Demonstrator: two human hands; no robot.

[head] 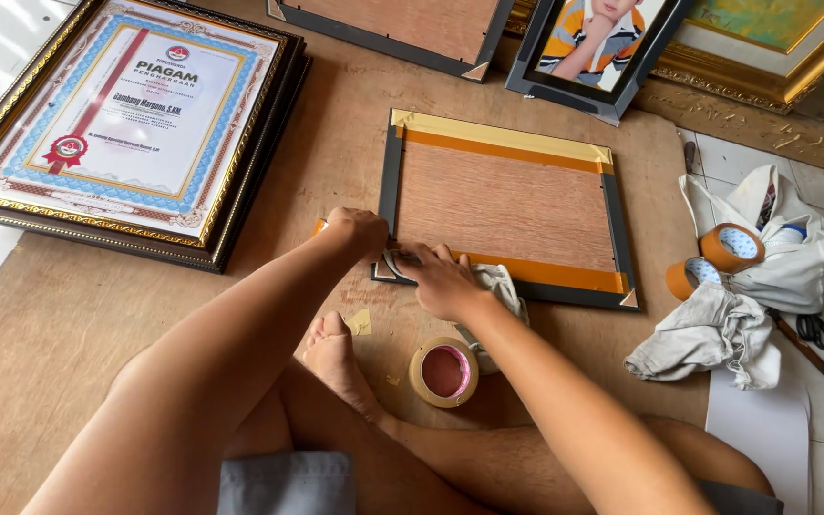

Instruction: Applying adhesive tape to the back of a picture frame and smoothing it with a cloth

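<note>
A black picture frame [620, 224] lies face down on a brown board, its plywood back edged with tan tape along the top and bottom. My left hand [359, 232] rests closed at the frame's near left corner. My right hand [442, 279] presses on the same corner and the tape strip there, with a small grey thing under its fingers that I cannot make out. A white cloth [503, 283] lies just beside my right wrist. A roll of tan tape [442, 371] stands on the board below my right forearm.
A stack of gold-trimmed framed certificates [126, 124] lies at the left. More frames [591, 48] lean at the top. Two tape rolls [731, 248], a white bag [808, 257], a grey rag [708, 334] and scissors [815, 330] lie at the right. My crossed legs [336, 401] fill the foreground.
</note>
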